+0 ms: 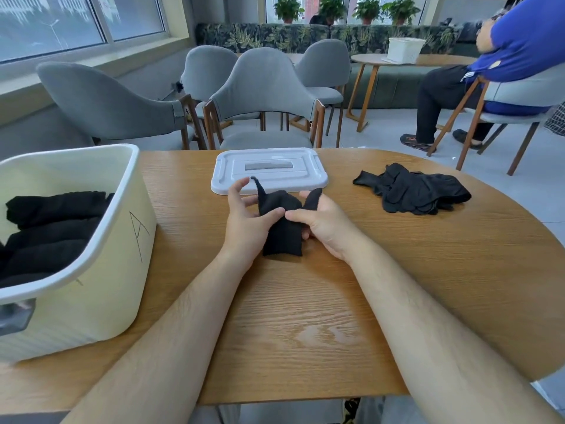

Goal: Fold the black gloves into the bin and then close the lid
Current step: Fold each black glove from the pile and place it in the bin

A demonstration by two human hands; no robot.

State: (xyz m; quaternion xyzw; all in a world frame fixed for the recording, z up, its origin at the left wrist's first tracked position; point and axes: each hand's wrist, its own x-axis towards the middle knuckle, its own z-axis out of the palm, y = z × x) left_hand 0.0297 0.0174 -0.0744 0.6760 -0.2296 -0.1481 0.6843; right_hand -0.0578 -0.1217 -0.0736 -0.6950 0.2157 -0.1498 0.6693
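At the left, the bin (91,240) already held several folded black gloves (55,228), so the task seemed partly done. In the middle, the left hand (244,221) and right hand (321,223) together pinched one glove (282,228) above the table (305,316). The lid (269,171) lay off behind them, and an unfolded pile (415,192) waited at the right.

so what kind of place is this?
Likely a café-style lounge or break room: grey chairs around wooden tables, a leaf-print bench under windows with potted plants.
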